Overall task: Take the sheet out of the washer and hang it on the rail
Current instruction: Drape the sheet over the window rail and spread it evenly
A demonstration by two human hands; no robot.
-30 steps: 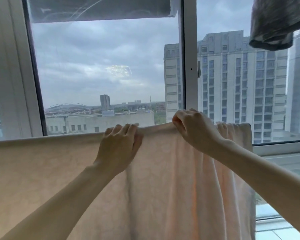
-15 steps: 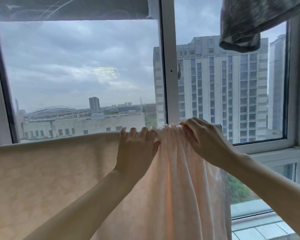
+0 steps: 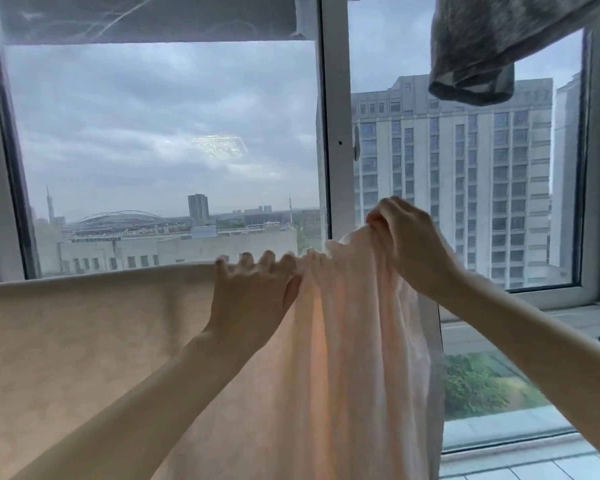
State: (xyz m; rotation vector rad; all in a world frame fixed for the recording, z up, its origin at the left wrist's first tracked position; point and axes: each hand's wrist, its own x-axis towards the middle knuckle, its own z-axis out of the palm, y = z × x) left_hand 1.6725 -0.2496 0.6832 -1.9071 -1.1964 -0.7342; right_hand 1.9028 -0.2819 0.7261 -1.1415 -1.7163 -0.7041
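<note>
Sheet: Your pale peach sheet [image 3: 84, 341] hangs folded over a straight top edge across the lower view, just in front of the window; the rail under the fold is hidden.
Sheet, left part: It lies flat and smooth from the left border up to your left hand.
Sheet, right part: It is gathered into narrow vertical folds between your two hands and falls out of view below.
Left hand: Your left hand [image 3: 253, 292] lies on the near face of the sheet, its fingers [image 3: 243, 263] hooked over the top edge and the thumb against the first gathered folds.
Right hand: Your right hand [image 3: 409, 244] is clenched round a bunch of the gathered cloth and holds it above the line of the top edge; the cloth spills from under the fist.
Between the hands: They are near but apart, with bunched folds spanning the gap.
Window post: The white window post [image 3: 336, 133] stands behind the raised bunch.
Grey garment: A grey garment [image 3: 482, 46] hangs at the upper right, well above your right hand.
</note>
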